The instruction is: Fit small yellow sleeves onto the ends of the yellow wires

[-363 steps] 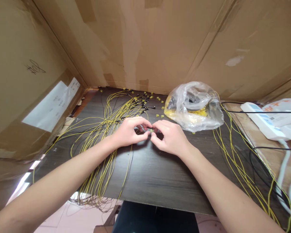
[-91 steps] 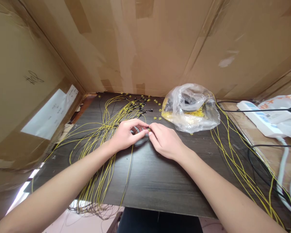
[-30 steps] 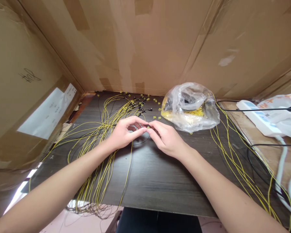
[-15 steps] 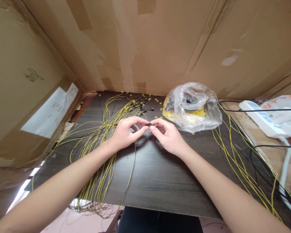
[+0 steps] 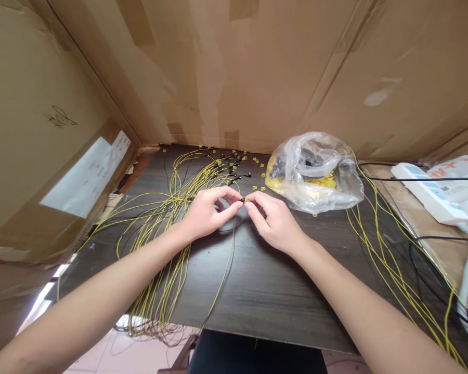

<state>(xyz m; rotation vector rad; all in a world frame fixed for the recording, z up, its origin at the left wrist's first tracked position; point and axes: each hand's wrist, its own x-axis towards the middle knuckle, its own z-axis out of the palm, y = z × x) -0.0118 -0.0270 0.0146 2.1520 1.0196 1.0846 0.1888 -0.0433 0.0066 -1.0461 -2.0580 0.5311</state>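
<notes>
My left hand [image 5: 210, 210] pinches the small black end of a cable [image 5: 242, 200] between thumb and fingertips, above the middle of the dark table [image 5: 265, 291]. Fingertip to fingertip with it, my right hand [image 5: 275, 221] is closed on a tiny yellow piece pressed at that black end. A yellow and black wire [image 5: 228, 265] hangs from below the hands towards the front edge. Left of and behind my hands lies a bundle of yellow cables [image 5: 171, 228] with black ends [image 5: 234, 174]. Several small yellow clips [image 5: 255, 187] are scattered close by.
A clear plastic bag [image 5: 315, 192] with yellow pieces stands right of my hands. More yellow cables [image 5: 382, 249] run down the right side. A white power strip [image 5: 429, 192] lies at the far right. Cardboard walls [image 5: 257, 72] rise behind and at the left.
The view has shifted slightly, so everything appears a little further right. My fingertips have come closer together around the black end, and the yellow piece shows at my right fingertips.
</notes>
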